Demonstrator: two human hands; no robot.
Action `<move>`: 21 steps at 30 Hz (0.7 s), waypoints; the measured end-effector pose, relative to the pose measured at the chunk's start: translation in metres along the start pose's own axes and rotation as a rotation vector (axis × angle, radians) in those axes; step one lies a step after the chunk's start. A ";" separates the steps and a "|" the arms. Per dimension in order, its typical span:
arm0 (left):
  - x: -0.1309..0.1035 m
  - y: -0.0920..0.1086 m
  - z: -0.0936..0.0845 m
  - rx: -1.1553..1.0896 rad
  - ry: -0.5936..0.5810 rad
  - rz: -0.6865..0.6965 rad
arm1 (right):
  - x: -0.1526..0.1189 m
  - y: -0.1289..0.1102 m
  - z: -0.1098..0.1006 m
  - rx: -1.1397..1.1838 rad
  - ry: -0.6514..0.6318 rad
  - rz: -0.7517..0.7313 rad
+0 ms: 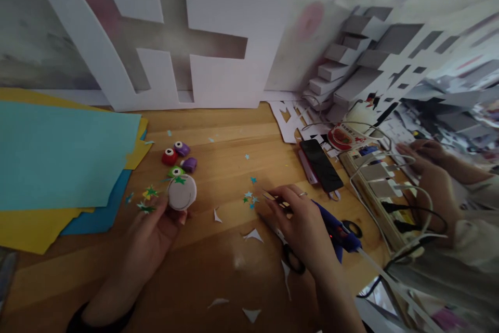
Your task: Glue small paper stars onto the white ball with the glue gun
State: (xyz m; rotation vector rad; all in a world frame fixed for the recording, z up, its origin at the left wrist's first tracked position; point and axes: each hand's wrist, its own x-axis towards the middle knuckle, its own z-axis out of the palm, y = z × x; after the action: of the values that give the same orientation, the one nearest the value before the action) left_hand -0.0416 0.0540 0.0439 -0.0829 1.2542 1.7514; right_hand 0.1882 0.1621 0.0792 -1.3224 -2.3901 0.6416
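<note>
My left hand holds a round white disc between thumb and fingers, with a green star near its top edge. My right hand is pinched around thin pointed tweezers, their tips just right of a small group of blue and green paper stars. Beneath that hand lie black-handled scissors, and a blue glue gun rests to its right. More green and yellow stars lie left of the disc. Behind the disc stand small red, purple and green punches.
Blue and yellow paper sheets cover the left side. White paper scraps are scattered in front. A phone, a paper bowl and a power strip with cables lie at the right, beside another person's hands. White cut-out boards stand behind.
</note>
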 end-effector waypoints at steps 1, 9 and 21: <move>-0.001 0.001 0.001 0.009 0.016 -0.011 | -0.001 0.001 0.000 -0.010 0.012 0.000; -0.002 0.005 0.009 0.049 0.031 -0.017 | 0.008 0.009 0.005 -0.085 0.000 0.170; 0.001 0.005 0.007 0.067 0.054 -0.031 | 0.030 0.007 0.018 -0.248 -0.042 0.196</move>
State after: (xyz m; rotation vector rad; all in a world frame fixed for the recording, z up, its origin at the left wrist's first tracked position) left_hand -0.0426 0.0601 0.0496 -0.1112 1.3428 1.6892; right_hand 0.1689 0.1870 0.0621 -1.6772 -2.4557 0.4372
